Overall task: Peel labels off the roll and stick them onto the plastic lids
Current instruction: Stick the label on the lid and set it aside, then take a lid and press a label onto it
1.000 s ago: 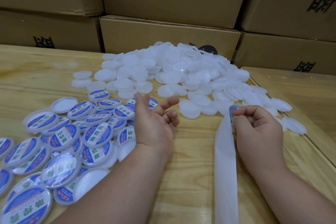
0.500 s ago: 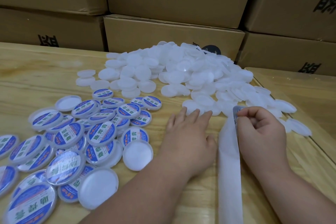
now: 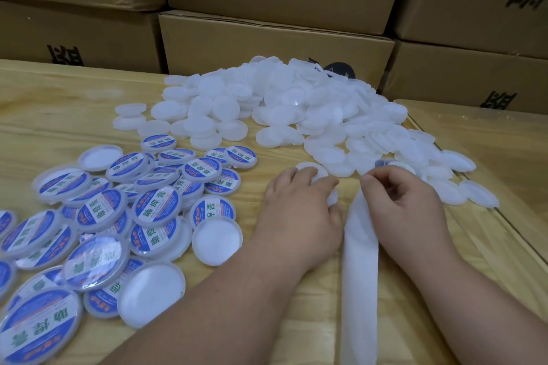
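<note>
Reaching my left hand [image 3: 299,210] onto a blank lid [image 3: 311,170] at the pile's near edge, fingers curling over it; my right hand [image 3: 406,201] pinches a label [image 3: 382,162] above the backing strip [image 3: 360,261]. Next comes centring it.

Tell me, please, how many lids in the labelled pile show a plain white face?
3: a far-edge lid, a right-edge lid, a near-edge lid; others may lie buried.
</note>
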`<state>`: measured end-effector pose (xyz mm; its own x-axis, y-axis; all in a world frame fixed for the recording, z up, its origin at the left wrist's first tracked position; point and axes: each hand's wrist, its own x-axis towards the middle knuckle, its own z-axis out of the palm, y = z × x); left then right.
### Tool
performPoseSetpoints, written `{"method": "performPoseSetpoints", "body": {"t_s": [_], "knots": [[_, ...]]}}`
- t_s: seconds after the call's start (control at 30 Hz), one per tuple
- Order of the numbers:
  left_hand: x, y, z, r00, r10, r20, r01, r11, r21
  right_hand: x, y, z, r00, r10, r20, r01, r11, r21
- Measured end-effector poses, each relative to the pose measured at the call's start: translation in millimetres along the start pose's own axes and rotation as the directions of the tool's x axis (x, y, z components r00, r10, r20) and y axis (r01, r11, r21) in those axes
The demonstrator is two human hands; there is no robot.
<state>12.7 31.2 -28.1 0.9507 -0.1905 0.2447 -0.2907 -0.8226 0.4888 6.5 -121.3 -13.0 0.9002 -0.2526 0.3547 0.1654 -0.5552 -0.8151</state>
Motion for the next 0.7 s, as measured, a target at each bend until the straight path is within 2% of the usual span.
{"method": "performPoseSetpoints", "body": {"t_s": [0.1,0.27,0.37,0.5,0.6,0.7], "knots": [[-0.9,1.7,-3.1,0.998,-0.004,-0.06,0.002,0.999,-0.038,-1.7,-1.5,-1.0,1.0,0.02,-0.007,-0.02,1.0,0.009],[-1.5,3.6,-6.3,0.998,-0.008,-0.064,0.001,0.993,-0.12,-4.9,-4.3,-6.0,0.994,0.101,0.028,-0.104,0.985,0.134],[-2.5,4.1,-9.1,0.996,0.041,-0.084,-0.061,0.966,-0.251,-9.2,-7.5,-11.3,0.974,0.198,0.113,-0.22,0.944,0.245],[-4.0,3.9,-12.6,0.989,0.071,-0.129,-0.119,0.905,-0.41,-9.8,-13.0,-10.4,0.94,0.261,0.221,-0.315,0.911,0.267],[-3.5,4.3,-13.4,0.987,0.037,-0.154,-0.104,0.884,-0.456,-7.4,-13.6,-4.7,0.939,0.29,0.185,-0.329,0.913,0.242],[-1.1,5.6,-15.2,0.982,0.035,-0.184,-0.117,0.879,-0.462,-13.0,-12.4,-1.7,0.948,0.293,0.122,-0.317,0.9,0.299]]}}
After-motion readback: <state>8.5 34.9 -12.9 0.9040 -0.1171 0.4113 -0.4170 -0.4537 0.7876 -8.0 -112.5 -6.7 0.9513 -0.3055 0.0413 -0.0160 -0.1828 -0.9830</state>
